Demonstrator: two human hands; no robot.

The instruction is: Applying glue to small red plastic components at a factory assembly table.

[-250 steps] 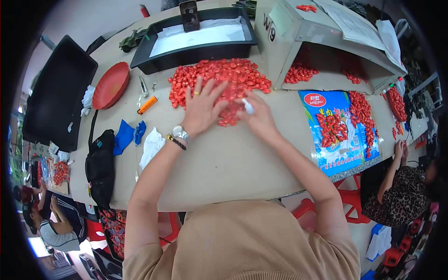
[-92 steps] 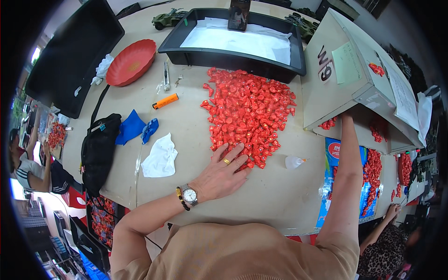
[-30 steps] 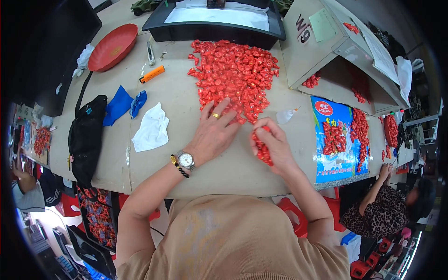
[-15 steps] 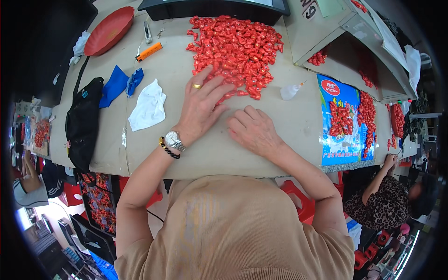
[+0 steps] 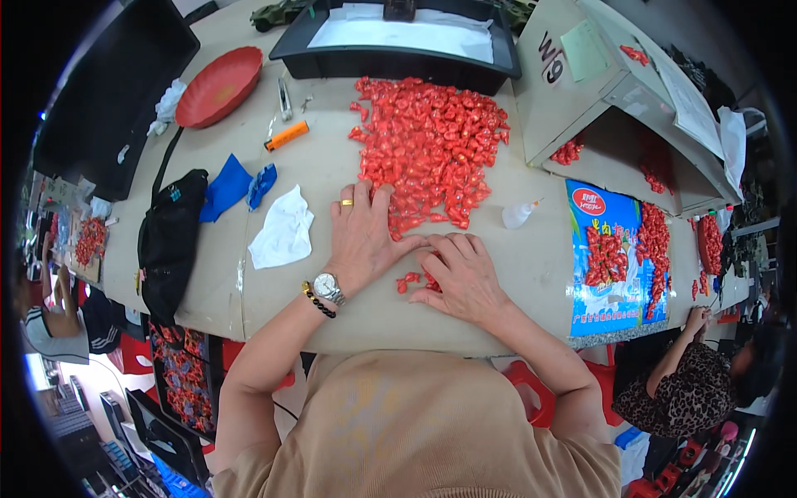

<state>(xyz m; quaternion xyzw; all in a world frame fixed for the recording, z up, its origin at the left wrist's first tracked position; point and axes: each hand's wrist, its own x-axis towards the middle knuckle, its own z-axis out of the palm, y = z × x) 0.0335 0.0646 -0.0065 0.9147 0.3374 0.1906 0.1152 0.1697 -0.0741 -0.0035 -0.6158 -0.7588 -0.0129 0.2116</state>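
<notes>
A broad pile of small red plastic pieces (image 5: 432, 153) lies on the table in front of me. My left hand (image 5: 364, 236) rests at the pile's lower left edge, its fingers stretched out and its thumb pointing toward the right hand. Nearer to me, my right hand (image 5: 463, 278) lies half curled on the table, thumb and fingers apart. A few loose red pieces (image 5: 404, 285) sit beside and partly under its fingers, separate from the main pile. I see neither hand lifting a piece.
Left of the pile are a white cloth (image 5: 282, 228), blue cloth (image 5: 226, 189), black pouch (image 5: 172, 241), orange cutter (image 5: 287, 136) and red dish (image 5: 219, 87). A black tray (image 5: 374, 63) stands behind. Right are a small needle-tipped bottle (image 5: 516, 216), a blue printed bag (image 5: 584, 303) and a grey shelf (image 5: 573, 116).
My right hand has opened its curled fingers, and a few red pieces now lie beside it, apart from the pile. My left hand has flattened at the pile's edge. The whole view has shifted.
</notes>
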